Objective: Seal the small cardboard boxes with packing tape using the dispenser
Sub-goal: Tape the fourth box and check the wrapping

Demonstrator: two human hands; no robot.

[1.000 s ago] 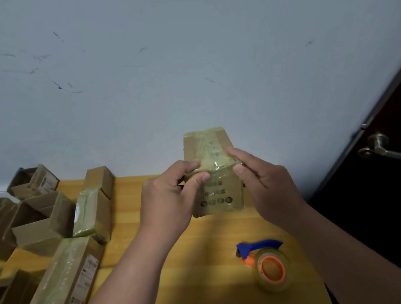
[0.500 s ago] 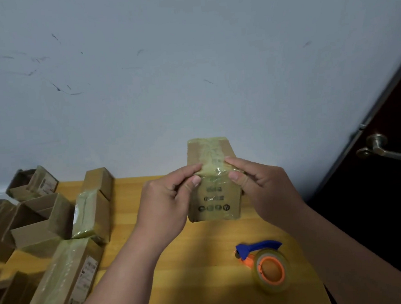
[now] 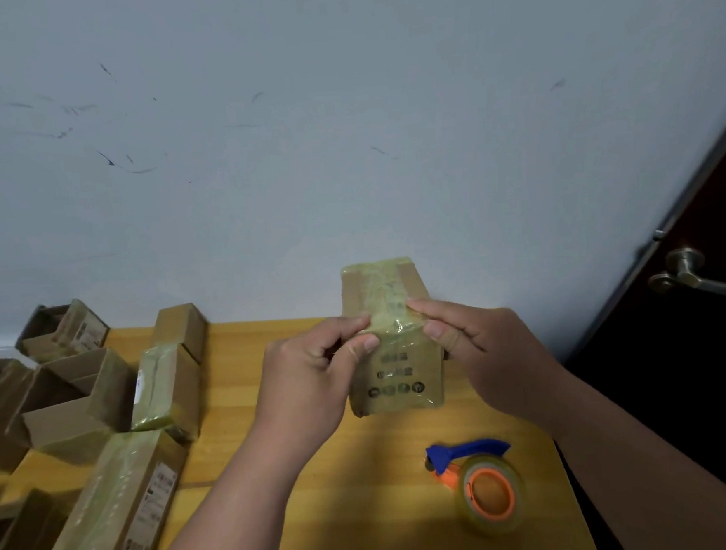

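Observation:
A small cardboard box (image 3: 396, 371) wrapped in yellowish tape is held upright above the wooden table (image 3: 326, 513), printed side toward me. My left hand (image 3: 312, 377) grips its left edge, the thumb pressing the tape on the front. My right hand (image 3: 482, 343) grips the right edge, thumb on the tape near the top. The tape dispenser (image 3: 483, 481), blue handle with an orange core and a clear roll, lies on the table below my right hand, apart from both hands.
Several cardboard boxes crowd the table's left side: a long taped one (image 3: 115, 511) in front, a taped one (image 3: 167, 387) behind it, open ones (image 3: 73, 402) further left. A pale wall stands behind. A dark door with a metal handle (image 3: 683, 274) is at right.
The box has turned from tilted to squarely upright and dropped slightly. Both thumbs have slid along the tape on its front face. The dispenser has not moved.

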